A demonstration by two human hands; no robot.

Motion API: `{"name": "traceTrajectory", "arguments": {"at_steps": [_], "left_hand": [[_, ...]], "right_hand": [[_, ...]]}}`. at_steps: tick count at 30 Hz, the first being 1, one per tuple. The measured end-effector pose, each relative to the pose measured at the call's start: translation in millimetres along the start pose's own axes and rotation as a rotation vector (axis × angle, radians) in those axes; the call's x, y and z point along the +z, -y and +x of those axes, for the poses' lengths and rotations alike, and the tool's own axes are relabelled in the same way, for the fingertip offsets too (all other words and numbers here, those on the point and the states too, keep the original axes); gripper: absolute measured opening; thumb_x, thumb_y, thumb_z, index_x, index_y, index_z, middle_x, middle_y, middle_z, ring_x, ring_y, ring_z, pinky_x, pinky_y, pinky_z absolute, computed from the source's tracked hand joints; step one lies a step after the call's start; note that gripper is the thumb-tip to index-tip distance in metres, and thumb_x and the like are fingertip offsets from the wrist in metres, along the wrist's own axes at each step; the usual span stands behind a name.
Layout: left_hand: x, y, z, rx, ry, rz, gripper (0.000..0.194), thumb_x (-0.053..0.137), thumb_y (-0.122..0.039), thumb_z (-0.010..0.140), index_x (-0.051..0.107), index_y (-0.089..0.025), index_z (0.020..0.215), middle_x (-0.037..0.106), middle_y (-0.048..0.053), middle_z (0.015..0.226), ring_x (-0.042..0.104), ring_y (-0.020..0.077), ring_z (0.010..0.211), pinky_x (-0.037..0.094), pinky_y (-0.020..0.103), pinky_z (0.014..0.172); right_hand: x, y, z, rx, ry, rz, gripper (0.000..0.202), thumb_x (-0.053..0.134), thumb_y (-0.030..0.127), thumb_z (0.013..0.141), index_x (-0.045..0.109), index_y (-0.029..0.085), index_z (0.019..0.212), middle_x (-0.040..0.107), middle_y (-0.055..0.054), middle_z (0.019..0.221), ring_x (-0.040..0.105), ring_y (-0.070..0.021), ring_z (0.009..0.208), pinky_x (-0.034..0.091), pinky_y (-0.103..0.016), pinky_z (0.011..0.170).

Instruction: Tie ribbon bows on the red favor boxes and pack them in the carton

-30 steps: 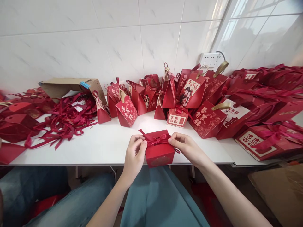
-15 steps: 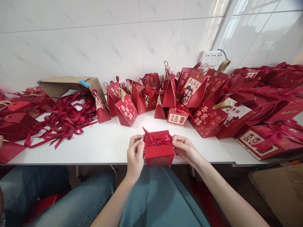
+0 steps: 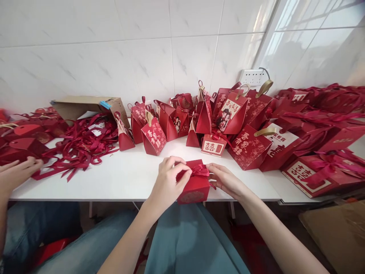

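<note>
1. One red box [image 3: 194,193], bow [image 3: 200,170] on top, at the near edge of the table [image 3: 125,179]!
2. Over box's left: left hand [image 3: 167,179], fingertips nearly together, hold unclear.
3. At box's right: right hand [image 3: 228,182], fingers half-curled, hold unclear.

Across the top of the frame we saw a white tiled wall [image 3: 85,23], and at upper right a socket strip [image 3: 252,77] with a dark cable [image 3: 265,71]. Left of centre we noticed a cardboard box [image 3: 64,101] bearing a blue patch [image 3: 105,104]. We found a brown carton [image 3: 333,228] at lower right, and at lower left another person's jeans [image 3: 85,243] beside a red seat [image 3: 51,249], partly hidden.
</note>
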State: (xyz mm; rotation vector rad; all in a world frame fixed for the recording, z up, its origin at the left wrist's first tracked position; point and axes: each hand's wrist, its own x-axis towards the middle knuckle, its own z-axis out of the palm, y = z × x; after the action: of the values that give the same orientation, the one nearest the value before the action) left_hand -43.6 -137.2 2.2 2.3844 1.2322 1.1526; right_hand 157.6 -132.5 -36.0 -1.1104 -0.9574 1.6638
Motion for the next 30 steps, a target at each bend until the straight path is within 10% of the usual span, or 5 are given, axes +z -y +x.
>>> {"name": "traceTrajectory", "arguments": {"at_steps": [19, 26, 30], "left_hand": [[4.6, 3.3, 1.2, -0.061, 0.066, -0.091, 0.010, 0.059, -0.019, 0.081, 0.066, -0.023, 0.077, 0.061, 0.003, 0.092, 0.058, 0.0207, 0.096, 0.045, 0.041, 0.093], [0.4, 22.0, -15.7, -0.250, -0.289, -0.234, 0.017, 0.055, -0.033, 0.083, 0.058, -0.021, 0.094, 0.059, 0.005, 0.099, 0.057, 0.0199, 0.096, 0.045, 0.033, 0.084], [0.8, 23.5, -22.9, -0.467, -0.080, -0.311, 0.028, 0.050, -0.044, 0.083, 0.048, -0.020, 0.068, 0.050, -0.002, 0.065, 0.048, 0.0142, 0.064, 0.038, 0.026, 0.062]], "right_hand": [[12.6, 33.2, 64.7, -0.214, -0.040, -0.309, 0.040, 0.085, 0.039, 0.046, 0.057, 0.016, 0.065, 0.054, 0.005, 0.054, 0.039, -0.0068, 0.046, 0.027, -0.024, 0.048], [-7.5, 30.2, 19.7, -0.306, -0.252, -0.429, 0.046, 0.056, 0.064, 0.076, 0.051, 0.020, 0.062, 0.045, 0.004, 0.055, 0.041, -0.0111, 0.052, 0.030, -0.027, 0.053], [3.2, 23.5, -14.2, -0.312, -0.123, -0.644, 0.059, 0.040, 0.072, 0.081, 0.044, 0.020, 0.053, 0.038, 0.003, 0.051, 0.037, -0.0119, 0.051, 0.027, -0.028, 0.052]]}}
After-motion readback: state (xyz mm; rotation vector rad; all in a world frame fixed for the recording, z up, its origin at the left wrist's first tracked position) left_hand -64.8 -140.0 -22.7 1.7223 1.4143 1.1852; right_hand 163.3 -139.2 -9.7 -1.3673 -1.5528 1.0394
